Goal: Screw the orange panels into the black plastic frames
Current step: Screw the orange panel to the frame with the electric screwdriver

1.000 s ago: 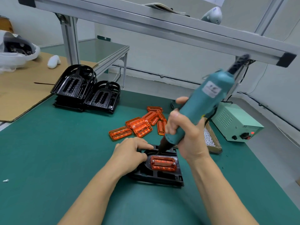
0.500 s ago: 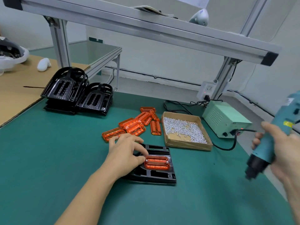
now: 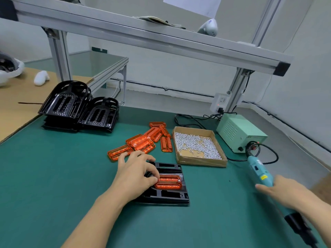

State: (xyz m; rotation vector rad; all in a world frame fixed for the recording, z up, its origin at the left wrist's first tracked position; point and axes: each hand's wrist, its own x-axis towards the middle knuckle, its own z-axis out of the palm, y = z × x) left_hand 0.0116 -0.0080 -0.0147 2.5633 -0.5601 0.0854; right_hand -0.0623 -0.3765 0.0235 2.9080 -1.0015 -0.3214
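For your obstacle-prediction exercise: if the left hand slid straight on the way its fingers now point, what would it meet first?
The left hand points right across the black frame, so it would first ride onto the orange panel already at its fingertips. This is a judgement, since height is unclear.

A green table holds a black frame near the front, loose orange panels behind it, a box of screws to their right, a green power unit beyond, and stacked frames far left.
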